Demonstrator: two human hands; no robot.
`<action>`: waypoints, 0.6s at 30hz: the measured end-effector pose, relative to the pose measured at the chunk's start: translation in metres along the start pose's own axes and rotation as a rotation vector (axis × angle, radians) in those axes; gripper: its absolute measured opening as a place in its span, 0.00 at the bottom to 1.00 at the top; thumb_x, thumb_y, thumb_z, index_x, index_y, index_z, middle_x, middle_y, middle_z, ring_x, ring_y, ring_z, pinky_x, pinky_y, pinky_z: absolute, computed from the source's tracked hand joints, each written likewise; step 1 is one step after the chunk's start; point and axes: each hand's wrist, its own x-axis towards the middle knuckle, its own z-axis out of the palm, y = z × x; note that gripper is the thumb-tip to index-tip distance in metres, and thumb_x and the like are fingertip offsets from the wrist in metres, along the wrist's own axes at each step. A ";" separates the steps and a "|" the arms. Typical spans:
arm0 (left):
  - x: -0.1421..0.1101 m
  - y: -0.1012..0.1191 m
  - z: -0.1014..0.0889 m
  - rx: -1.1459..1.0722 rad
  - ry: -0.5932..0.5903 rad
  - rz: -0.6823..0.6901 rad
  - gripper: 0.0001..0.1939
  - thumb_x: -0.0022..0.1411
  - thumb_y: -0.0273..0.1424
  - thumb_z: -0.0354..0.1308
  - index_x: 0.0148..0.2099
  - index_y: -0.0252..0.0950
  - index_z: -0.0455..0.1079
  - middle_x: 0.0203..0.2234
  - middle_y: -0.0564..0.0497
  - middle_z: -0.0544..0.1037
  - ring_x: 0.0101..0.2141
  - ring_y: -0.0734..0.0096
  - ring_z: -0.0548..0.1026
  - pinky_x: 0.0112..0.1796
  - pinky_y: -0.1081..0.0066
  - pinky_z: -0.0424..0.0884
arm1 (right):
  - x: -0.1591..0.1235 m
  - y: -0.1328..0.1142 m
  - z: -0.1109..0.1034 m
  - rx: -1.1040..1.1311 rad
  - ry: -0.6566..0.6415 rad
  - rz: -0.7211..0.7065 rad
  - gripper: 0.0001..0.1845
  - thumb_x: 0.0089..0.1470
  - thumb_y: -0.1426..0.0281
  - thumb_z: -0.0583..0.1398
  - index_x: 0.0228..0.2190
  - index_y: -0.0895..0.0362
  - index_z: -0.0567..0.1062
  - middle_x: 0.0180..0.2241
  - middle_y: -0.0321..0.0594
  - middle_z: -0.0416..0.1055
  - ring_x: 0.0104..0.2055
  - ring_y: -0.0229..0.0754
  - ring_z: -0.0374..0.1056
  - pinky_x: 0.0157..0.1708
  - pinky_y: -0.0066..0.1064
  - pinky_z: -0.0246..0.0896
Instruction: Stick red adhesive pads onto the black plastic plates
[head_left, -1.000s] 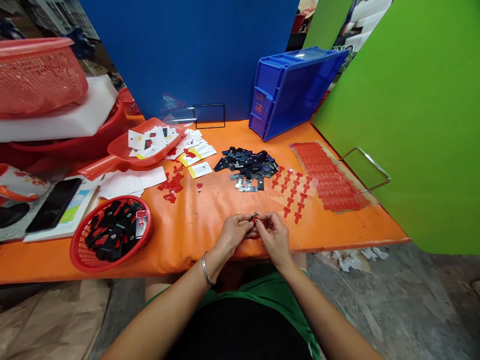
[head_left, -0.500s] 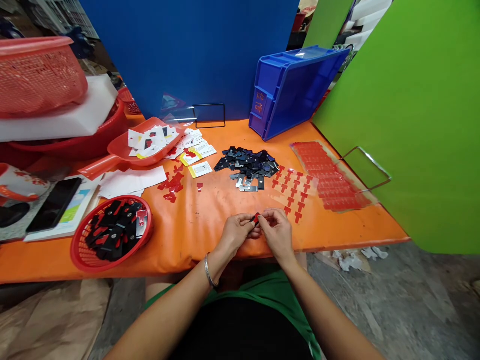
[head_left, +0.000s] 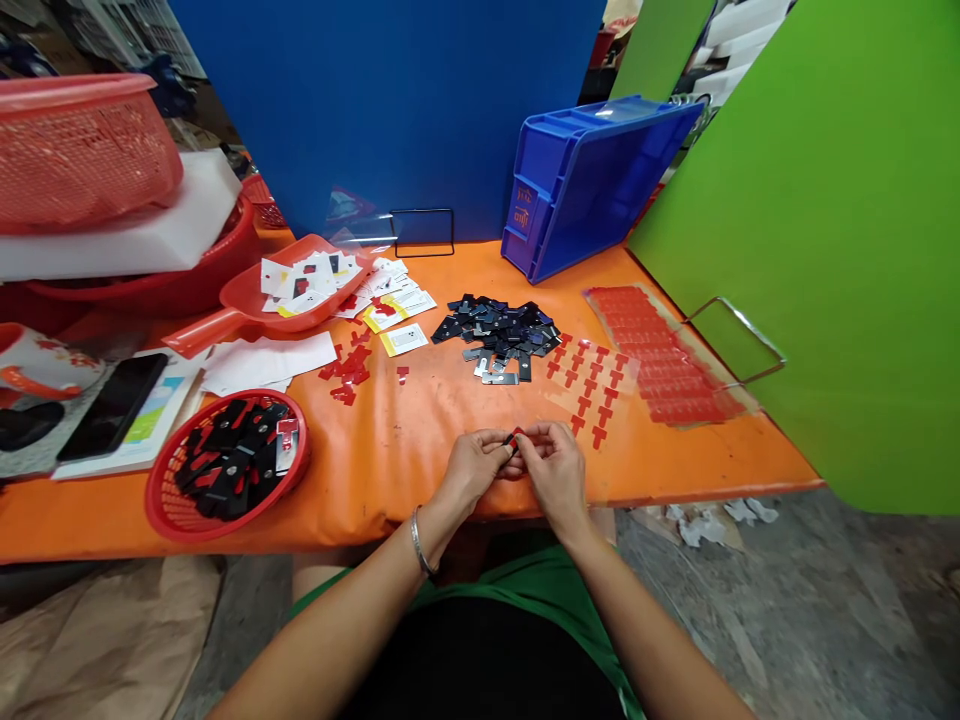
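Observation:
Near the front edge of the orange table (head_left: 390,470), my left hand (head_left: 476,468) is closed on a small black plate (head_left: 512,443) with a red sticker on its end. My right hand (head_left: 553,465) pinches the same piece from the other side, fingertips against the red part. Just beyond lies a heap of black metal plates (head_left: 502,325). Right of it is a clear sheet with rows of red T-shaped stickers (head_left: 591,385). To the left, a red basket (head_left: 156,500) holds black plates with red pieces on them.
A red scoop (head_left: 247,295) filled with white cards lies at the back left, near loose red pieces (head_left: 351,370). A phone (head_left: 112,408) and a mug (head_left: 37,360) are farther left. A blue crate (head_left: 536,225) and a red sticker sheet (head_left: 664,355) occupy the right side.
The view has shifted slightly. Both hands keep hold of the small black plate in about the same place, and less of its red part shows now.

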 end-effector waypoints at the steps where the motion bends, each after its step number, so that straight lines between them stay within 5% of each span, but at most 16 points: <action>1: 0.000 0.000 0.000 0.003 0.001 -0.003 0.06 0.50 0.24 0.62 0.33 0.27 0.71 0.20 0.48 0.76 0.22 0.72 0.76 0.28 0.73 0.73 | 0.001 0.000 0.000 0.006 0.019 0.023 0.21 0.46 0.62 0.62 0.41 0.57 0.66 0.34 0.39 0.67 0.21 0.33 0.62 0.24 0.30 0.63; 4: 0.000 0.001 -0.001 0.019 0.004 -0.015 0.07 0.50 0.25 0.63 0.33 0.26 0.71 0.19 0.49 0.76 0.21 0.74 0.75 0.28 0.73 0.73 | 0.006 0.003 -0.004 0.070 -0.038 0.089 0.28 0.43 0.60 0.63 0.45 0.57 0.65 0.30 0.37 0.68 0.20 0.34 0.62 0.23 0.29 0.61; 7: 0.000 0.001 -0.001 0.024 -0.010 -0.014 0.07 0.50 0.25 0.63 0.33 0.26 0.71 0.19 0.48 0.75 0.21 0.74 0.74 0.28 0.73 0.73 | 0.012 0.005 -0.008 0.115 -0.228 0.098 0.15 0.46 0.57 0.60 0.28 0.58 0.72 0.23 0.37 0.69 0.23 0.37 0.63 0.25 0.29 0.59; 9: -0.001 0.001 0.000 0.030 -0.019 -0.016 0.07 0.50 0.25 0.63 0.33 0.26 0.72 0.20 0.48 0.76 0.21 0.74 0.75 0.28 0.73 0.73 | 0.015 0.005 -0.011 0.123 -0.286 0.106 0.16 0.48 0.57 0.58 0.22 0.58 0.71 0.20 0.37 0.68 0.24 0.38 0.63 0.25 0.28 0.58; 18: 0.002 -0.005 0.001 0.060 -0.035 0.027 0.04 0.53 0.22 0.59 0.33 0.26 0.71 0.20 0.48 0.76 0.20 0.76 0.74 0.26 0.75 0.72 | 0.015 0.004 -0.009 0.110 -0.259 0.093 0.20 0.47 0.54 0.60 0.19 0.57 0.69 0.17 0.34 0.65 0.21 0.36 0.60 0.22 0.27 0.55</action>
